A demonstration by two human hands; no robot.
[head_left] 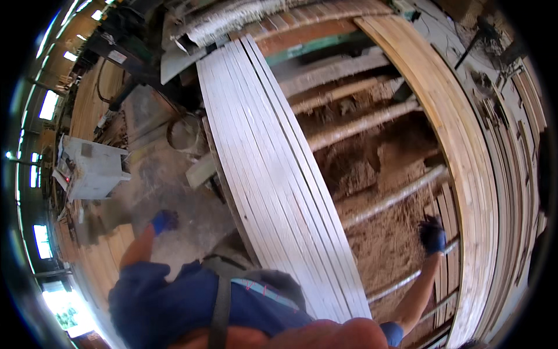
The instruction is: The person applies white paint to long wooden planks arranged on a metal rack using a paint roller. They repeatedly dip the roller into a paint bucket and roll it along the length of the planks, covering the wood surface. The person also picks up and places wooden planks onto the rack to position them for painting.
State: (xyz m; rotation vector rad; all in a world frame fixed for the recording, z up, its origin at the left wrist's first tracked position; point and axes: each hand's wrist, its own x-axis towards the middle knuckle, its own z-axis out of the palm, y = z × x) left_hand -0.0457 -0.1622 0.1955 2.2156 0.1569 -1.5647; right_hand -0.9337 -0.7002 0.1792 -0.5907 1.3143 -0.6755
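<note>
Head view: left hand (pixel 164 221) gloved, lower left, closure unclear; right hand (pixel 432 234) gloved, fisted, lower right over sawdust; pale boards (pixel 273 168) stacked mid-frame between. Best gripped squarely, both sides together.

Sawmill; stacked planks (pixel 273 174), sawdust (pixel 383 232)

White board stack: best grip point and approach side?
Probably the outermost board on the right side of the white board stack. The boards stand on edge, packed face to face, so only the outer one exposes a face. Come from the sawdust bay, where the right hand already is; the left hand is off over the floor.
</note>
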